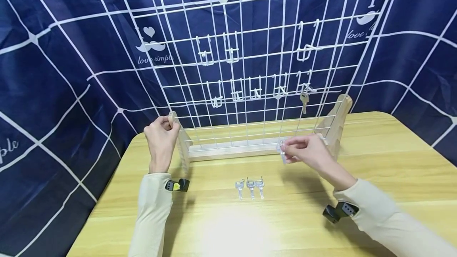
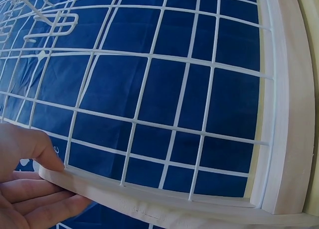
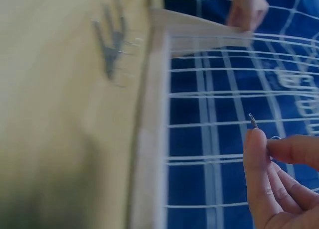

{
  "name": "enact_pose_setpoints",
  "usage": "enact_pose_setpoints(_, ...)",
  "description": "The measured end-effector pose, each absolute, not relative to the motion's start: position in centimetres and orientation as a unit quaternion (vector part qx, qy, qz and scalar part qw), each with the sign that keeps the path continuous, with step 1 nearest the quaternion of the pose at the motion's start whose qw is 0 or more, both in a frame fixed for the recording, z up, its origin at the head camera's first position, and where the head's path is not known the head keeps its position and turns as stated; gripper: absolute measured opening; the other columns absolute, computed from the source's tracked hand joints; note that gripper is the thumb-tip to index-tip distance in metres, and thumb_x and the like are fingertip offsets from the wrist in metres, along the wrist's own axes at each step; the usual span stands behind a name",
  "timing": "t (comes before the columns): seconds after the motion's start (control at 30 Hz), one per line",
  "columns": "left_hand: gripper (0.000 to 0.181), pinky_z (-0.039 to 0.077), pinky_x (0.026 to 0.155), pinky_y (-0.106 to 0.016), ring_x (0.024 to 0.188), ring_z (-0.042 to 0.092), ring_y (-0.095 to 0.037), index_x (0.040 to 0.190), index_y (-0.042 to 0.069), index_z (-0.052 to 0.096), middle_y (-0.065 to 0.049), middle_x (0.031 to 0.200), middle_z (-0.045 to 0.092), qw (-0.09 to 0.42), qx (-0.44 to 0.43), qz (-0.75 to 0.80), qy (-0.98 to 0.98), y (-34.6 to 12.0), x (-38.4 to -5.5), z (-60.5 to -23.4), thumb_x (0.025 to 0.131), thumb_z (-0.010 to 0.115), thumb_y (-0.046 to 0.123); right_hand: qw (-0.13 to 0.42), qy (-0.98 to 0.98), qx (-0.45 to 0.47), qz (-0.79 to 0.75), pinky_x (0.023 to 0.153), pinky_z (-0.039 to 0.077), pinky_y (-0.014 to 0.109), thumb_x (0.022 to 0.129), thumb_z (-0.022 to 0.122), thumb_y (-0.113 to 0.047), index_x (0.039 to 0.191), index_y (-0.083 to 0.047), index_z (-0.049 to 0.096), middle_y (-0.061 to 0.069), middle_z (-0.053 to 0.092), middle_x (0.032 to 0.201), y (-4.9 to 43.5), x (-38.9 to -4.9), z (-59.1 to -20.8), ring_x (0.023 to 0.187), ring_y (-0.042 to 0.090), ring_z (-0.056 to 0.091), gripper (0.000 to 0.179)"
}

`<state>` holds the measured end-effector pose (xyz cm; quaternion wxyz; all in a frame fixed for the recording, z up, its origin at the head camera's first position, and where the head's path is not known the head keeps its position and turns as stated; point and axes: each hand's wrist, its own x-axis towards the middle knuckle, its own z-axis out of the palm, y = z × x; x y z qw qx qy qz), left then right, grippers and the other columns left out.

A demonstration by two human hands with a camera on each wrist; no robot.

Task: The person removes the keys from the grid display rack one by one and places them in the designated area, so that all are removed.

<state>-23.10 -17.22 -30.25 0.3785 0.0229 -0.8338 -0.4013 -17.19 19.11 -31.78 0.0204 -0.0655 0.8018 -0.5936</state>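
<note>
Grips the upper end of the left wooden support (image 1: pixel 183 144) with the left hand (image 1: pixel 161 140), thumb against one side and fingers against the other. Pinches a key (image 1: pixel 283 157) between the thumb and fingertips of the right hand (image 1: pixel 307 150), in front of the wooden base bar (image 1: pixel 232 152) and near the right wooden support (image 1: pixel 337 126); in the right wrist view, shows a small metal end projecting past the fingertips. Nearer the viewer, between the two forearms: three more keys (image 1: pixel 251 185), side by side on the wooden table (image 1: pixel 378 150). Above the base bar: a white wire grid (image 1: pixel 243 56) with two rows of white hooks (image 1: pixel 255 93), three above and five below. On the lower row's rightmost hook: a hanging key (image 1: pixel 304 100). Behind: dark blue cloth (image 1: pixel 71 70) with white lines and lettering.
</note>
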Motion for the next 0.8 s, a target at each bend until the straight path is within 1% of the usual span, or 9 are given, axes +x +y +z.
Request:
enact_pose_setpoints(0.1, 0.021, 0.052, 0.068, -0.033, 0.074, 0.071, -0.022, 0.09, -0.005, 0.072, -0.014, 0.077, 0.073, 0.379, 0.024, -0.4, -0.834, -17.2, -23.1, -30.2, 0.075, 0.062, 0.005, 0.051, 0.814, -0.056, -0.576, 0.067, 0.059, 0.032, 0.088, 0.064, 0.001, 0.106, 0.019, 0.061, 0.017, 0.072, 0.084, 18.8, -17.5, -33.5, 0.066, 0.013, 0.068, 0.026)
enact_pose_setpoints(0.3, 0.022, 0.055, 0.07, -0.038, 0.074, 0.072, -0.025, 0.092, -0.006, 0.071, -0.016, 0.078, 0.073, 0.373, 0.023, -0.405, -0.834, -17.1, -23.2, -30.2, 0.076, 0.061, 0.006, 0.073, 0.852, -0.033, -0.518, 0.061, 0.059, 0.033, 0.084, 0.067, 0.0, 0.093, 0.01, 0.069, 0.013, 0.071, 0.076, 18.2, -17.8, -36.4, 0.06, 0.02, 0.068, 0.013)
enact_pose_setpoints(0.5, 0.021, 0.055, 0.068, -0.037, 0.073, 0.072, -0.025, 0.091, -0.006, 0.071, -0.017, 0.078, 0.073, 0.378, 0.019, -0.409, -0.83, -17.1, -23.2, -30.5, 0.077, 0.062, 0.007, 0.132, 0.835, 0.0, -0.534, 0.06, 0.059, 0.032, 0.083, 0.068, 0.003, 0.09, 0.009, 0.068, 0.014, 0.071, 0.076, 18.0, -17.7, -38.3, 0.058, 0.018, 0.067, 0.009)
enact_pose_setpoints(0.6, 0.021, 0.055, 0.068, -0.037, 0.074, 0.072, -0.025, 0.09, -0.007, 0.071, -0.017, 0.078, 0.072, 0.388, 0.009, -0.408, -0.826, -17.4, -23.2, -30.7, 0.076, 0.063, 0.006, 0.155, 0.825, -0.003, -0.543, 0.061, 0.059, 0.032, 0.082, 0.067, 0.005, 0.089, 0.01, 0.067, 0.014, 0.071, 0.075, 17.8, -17.5, -38.8, 0.058, 0.017, 0.066, 0.008)
enact_pose_setpoints(0.7, 0.02, 0.055, 0.068, -0.039, 0.075, 0.072, -0.027, 0.089, -0.007, 0.071, -0.018, 0.079, 0.072, 0.399, 0.001, -0.408, -0.821, -17.4, -23.1, -30.8, 0.076, 0.062, 0.005, 0.162, 0.824, -0.01, -0.544, 0.06, 0.059, 0.032, 0.081, 0.067, 0.006, 0.087, 0.009, 0.066, 0.013, 0.07, 0.073, 17.7, -17.1, -39.0, 0.057, 0.016, 0.065, 0.008)
enact_pose_setpoints(0.8, 0.02, 0.055, 0.069, -0.039, 0.076, 0.072, -0.027, 0.089, -0.006, 0.072, -0.018, 0.079, 0.072, 0.406, -0.003, -0.41, -0.817, -17.4, -23.1, -30.9, 0.076, 0.061, 0.005, 0.156, 0.829, -0.003, -0.537, 0.059, 0.059, 0.032, 0.081, 0.067, 0.006, 0.086, 0.009, 0.065, 0.011, 0.069, 0.07, 17.3, -16.7, -39.0, 0.056, 0.016, 0.065, 0.006)
